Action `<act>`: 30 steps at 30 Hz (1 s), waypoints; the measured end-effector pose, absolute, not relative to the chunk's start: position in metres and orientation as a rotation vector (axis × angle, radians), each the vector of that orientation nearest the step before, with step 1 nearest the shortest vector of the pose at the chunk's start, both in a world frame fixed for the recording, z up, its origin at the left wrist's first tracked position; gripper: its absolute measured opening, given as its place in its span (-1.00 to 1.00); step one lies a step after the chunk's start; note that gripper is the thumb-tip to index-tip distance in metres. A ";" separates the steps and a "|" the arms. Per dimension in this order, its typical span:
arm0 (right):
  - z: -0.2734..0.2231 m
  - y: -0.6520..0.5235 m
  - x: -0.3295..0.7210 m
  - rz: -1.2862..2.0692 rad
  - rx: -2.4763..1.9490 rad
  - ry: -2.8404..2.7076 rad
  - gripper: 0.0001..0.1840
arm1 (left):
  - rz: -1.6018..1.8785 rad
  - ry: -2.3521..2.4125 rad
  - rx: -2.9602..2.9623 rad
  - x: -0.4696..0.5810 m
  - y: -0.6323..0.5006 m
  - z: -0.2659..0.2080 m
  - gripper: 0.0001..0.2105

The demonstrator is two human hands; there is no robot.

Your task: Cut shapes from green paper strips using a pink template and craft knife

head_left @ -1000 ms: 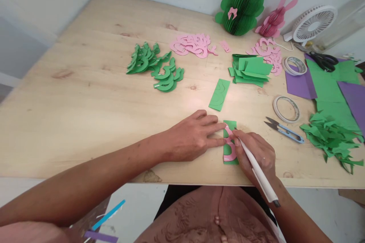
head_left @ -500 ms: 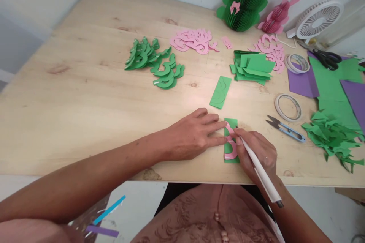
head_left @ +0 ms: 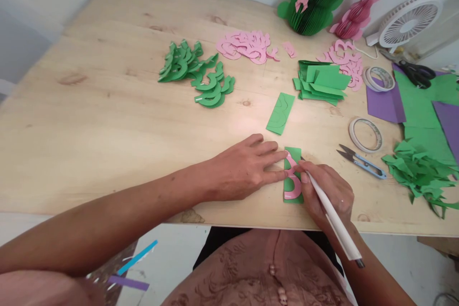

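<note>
Near the table's front edge lies a folded green paper piece [head_left: 293, 151] with a pink curved paper template [head_left: 296, 189] on top of it. My left hand [head_left: 247, 167] rests on the table, fingers stretched out, two fingertips pressing the template's left side. My right hand [head_left: 328, 193] grips a white pen [head_left: 333, 217], its tip at the right edge of the green paper by the template. Just beyond my left hand is another green paper piece [head_left: 280, 114] with a curved outline drawn on it.
Green cutouts [head_left: 181, 64], pink cutouts [head_left: 245, 47] and folded green papers [head_left: 322, 82] lie farther back. To the right are thread snips [head_left: 362, 161], tape rolls [head_left: 366, 135], green scraps [head_left: 419, 167] and black-handled scissors [head_left: 418, 74]. A white fan [head_left: 410, 23] stands behind.
The view has shifted slightly, moving everything a little to the right. Both hands keep their places on the template and pen; the pen tip has barely moved against the paper.
</note>
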State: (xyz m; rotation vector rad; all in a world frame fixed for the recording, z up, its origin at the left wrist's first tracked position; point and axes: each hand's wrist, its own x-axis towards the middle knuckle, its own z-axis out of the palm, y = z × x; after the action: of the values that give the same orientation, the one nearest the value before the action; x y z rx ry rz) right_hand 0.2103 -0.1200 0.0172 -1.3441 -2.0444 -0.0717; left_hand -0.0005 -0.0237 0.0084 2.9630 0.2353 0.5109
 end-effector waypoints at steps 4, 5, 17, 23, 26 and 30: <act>0.018 -0.121 0.211 -0.066 -1.297 -2.092 -0.71 | 0.523 0.230 2.957 -0.001 -0.023 0.007 -0.70; 0.018 -0.121 0.212 -0.072 -1.300 -2.109 -0.71 | 0.525 0.229 2.957 -0.001 -0.023 0.007 -0.70; 0.018 -0.119 0.211 -0.139 -1.316 -2.147 -0.76 | 0.520 0.206 2.986 -0.002 -0.023 0.005 -0.67; 0.017 -0.119 0.210 -0.140 -1.330 -2.139 -0.76 | 0.485 0.207 3.002 -0.003 -0.023 0.006 -0.67; 0.017 -0.119 0.210 -0.137 -1.326 -2.133 -0.75 | 0.493 0.210 3.001 -0.003 -0.023 0.006 -0.68; 0.018 -0.118 0.210 -0.140 -1.333 -2.135 -0.76 | 0.497 0.220 2.994 -0.003 -0.025 0.006 -0.68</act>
State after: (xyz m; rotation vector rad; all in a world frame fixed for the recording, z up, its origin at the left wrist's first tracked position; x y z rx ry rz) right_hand 0.2097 -0.1184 0.0179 -1.3325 -2.1354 -0.1396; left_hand -0.0027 -0.0247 0.0063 2.9935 0.2200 0.4970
